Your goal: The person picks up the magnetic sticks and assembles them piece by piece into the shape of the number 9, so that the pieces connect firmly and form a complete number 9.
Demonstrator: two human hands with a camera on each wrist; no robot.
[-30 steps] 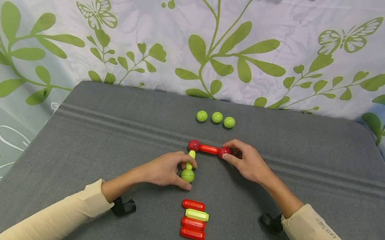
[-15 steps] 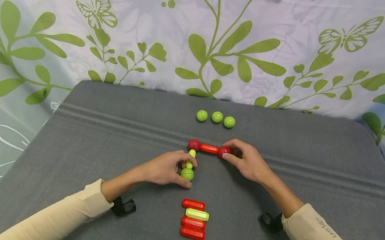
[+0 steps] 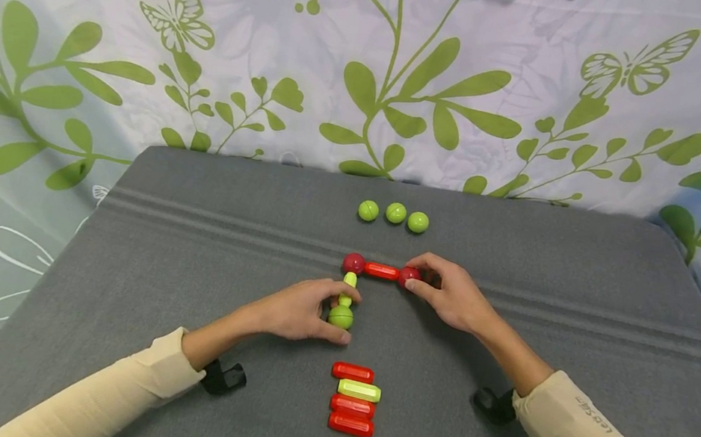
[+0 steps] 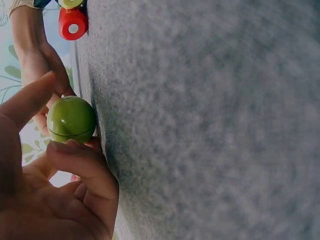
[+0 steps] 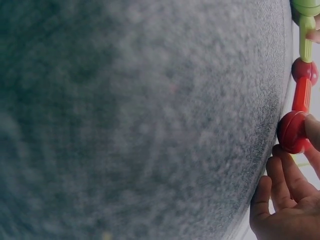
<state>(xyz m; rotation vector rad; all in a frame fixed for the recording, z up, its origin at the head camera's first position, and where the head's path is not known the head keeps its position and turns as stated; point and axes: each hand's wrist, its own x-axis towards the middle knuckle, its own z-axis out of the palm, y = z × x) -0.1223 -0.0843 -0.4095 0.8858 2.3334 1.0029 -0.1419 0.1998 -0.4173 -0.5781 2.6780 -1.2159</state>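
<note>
Two red balls, the left one (image 3: 354,263) and the right one (image 3: 406,277), stand at either end of a red rod (image 3: 381,271). From the left ball a yellow-green rod (image 3: 350,280) runs toward me to a green ball (image 3: 341,317), forming an L. My left hand (image 3: 301,309) has its fingers curled over this rod beside the green ball; in the left wrist view the thumb (image 4: 31,100) is apart from the ball (image 4: 71,119). My right hand (image 3: 458,295) pinches the right red ball, also visible in the right wrist view (image 5: 292,132), between thumb and fingers.
Three loose green balls (image 3: 396,213) lie in a row behind the L. Nearer me are several loose rods, red (image 3: 350,425) and yellow-green (image 3: 359,390), side by side. The grey cloth-covered table (image 3: 222,214) ends at a leaf-patterned curtain (image 3: 307,53).
</note>
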